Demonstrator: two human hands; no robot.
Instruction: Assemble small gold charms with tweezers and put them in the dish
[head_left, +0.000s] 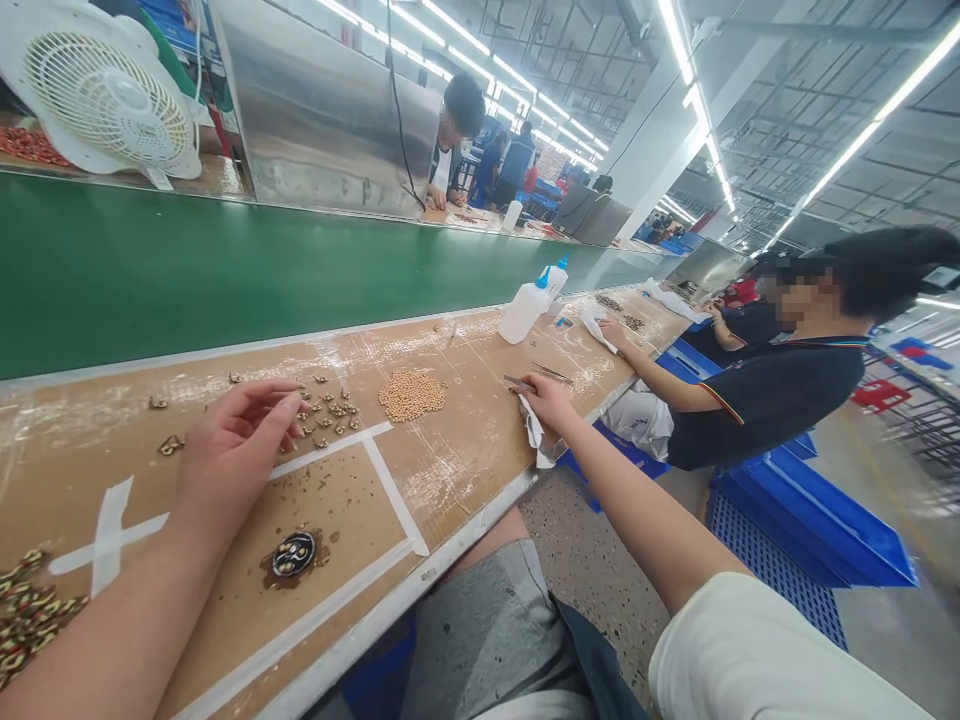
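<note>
My left hand [244, 425] rests over the cardboard-covered table with its fingers curled together, beside a scatter of small dark-and-gold parts [330, 412]; what its fingertips hold, if anything, is hidden. My right hand [546, 398] grips metal tweezers [517, 382] near the table's front edge, with a white cloth [534, 435] under it. A second pair of tweezers [551, 374] lies just beyond. Between my hands sits a pile of small tan beads [412, 395]. A round black dish [293, 554] with a few pieces in it stands in a wet patch inside a white tape outline.
White bottles with blue caps [525, 310] stand beyond my right hand. A green conveyor belt [187, 270] runs behind the table. More small parts [34, 615] lie at lower left. A person [772, 380] sits to the right, near blue crates [817, 520]. A white fan [105, 95] stands upper left.
</note>
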